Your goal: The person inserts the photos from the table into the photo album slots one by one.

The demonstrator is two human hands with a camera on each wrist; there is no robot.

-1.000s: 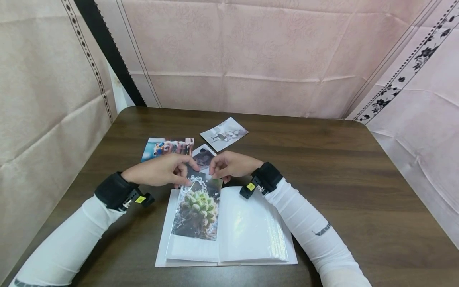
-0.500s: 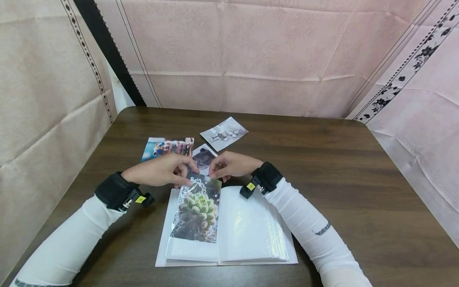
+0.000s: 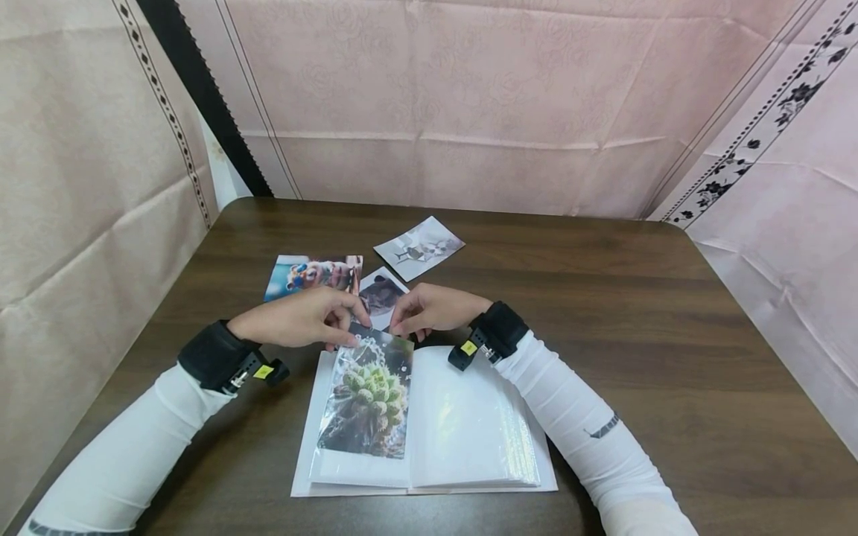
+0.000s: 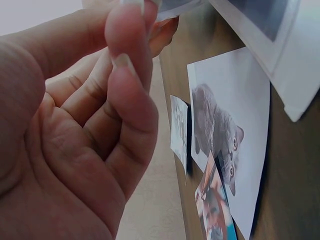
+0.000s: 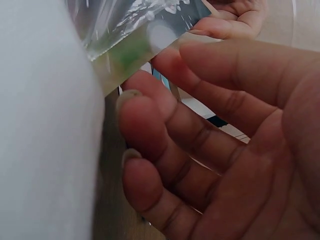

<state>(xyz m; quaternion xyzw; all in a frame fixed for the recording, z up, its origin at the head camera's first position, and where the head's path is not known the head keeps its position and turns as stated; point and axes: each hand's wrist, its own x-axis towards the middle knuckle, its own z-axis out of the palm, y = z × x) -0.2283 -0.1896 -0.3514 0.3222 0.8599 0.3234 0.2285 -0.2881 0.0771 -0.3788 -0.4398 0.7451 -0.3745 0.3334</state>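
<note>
A photo album (image 3: 469,417) lies spread on the table, with a clear sleeve on its left page. A succulent photo (image 3: 375,394) sits largely inside that sleeve, its upper edge sticking out at the top. At the upper left corner, my left hand (image 3: 311,318) pinches the sleeve's edge, the index fingertip close to the photo's top edge. My right hand (image 3: 436,307) pinches the photo's top edge near the right corner, between thumb and curled fingers. In the right wrist view, shiny wrinkled film (image 5: 145,15) overlaps the photo beside the fingertips.
Beyond the album lie a cat photo (image 3: 380,294), a colourful photo with a blue side (image 3: 315,274) partly behind the left hand, and a pale photo (image 3: 419,248) farther back. Fabric curtains (image 3: 429,97) hang around the wooden table (image 3: 637,335).
The succulent photo has slid a little down the page, deeper in the sleeve. Both index fingertips have lowered slightly with it; the wrists and album have hardly moved.
</note>
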